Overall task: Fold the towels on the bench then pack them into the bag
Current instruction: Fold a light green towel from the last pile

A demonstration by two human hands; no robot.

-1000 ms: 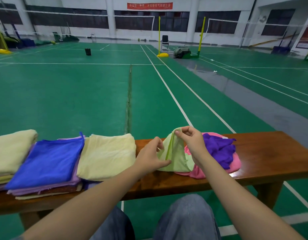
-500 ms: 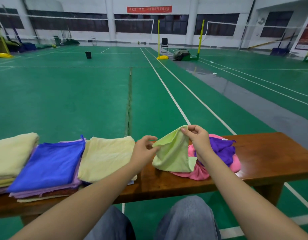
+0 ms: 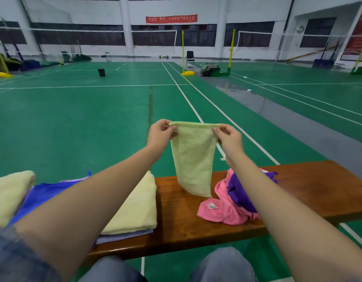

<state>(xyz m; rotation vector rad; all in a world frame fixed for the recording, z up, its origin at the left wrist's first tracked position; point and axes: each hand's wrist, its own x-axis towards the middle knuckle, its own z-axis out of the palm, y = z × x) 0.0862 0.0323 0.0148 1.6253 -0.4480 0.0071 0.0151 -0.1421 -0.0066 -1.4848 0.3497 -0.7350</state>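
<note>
Green court floor, white walls

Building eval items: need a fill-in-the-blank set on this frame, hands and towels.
1. The left hand and right hand pinch the held towel by its ____ edge.
2. The purple towel lies on a ____ one.
3. The folded stacks sit to the ____ of the held towel.
Missing: top; pink; left.

Light green towel, pink towel, purple towel, brown bench.
</note>
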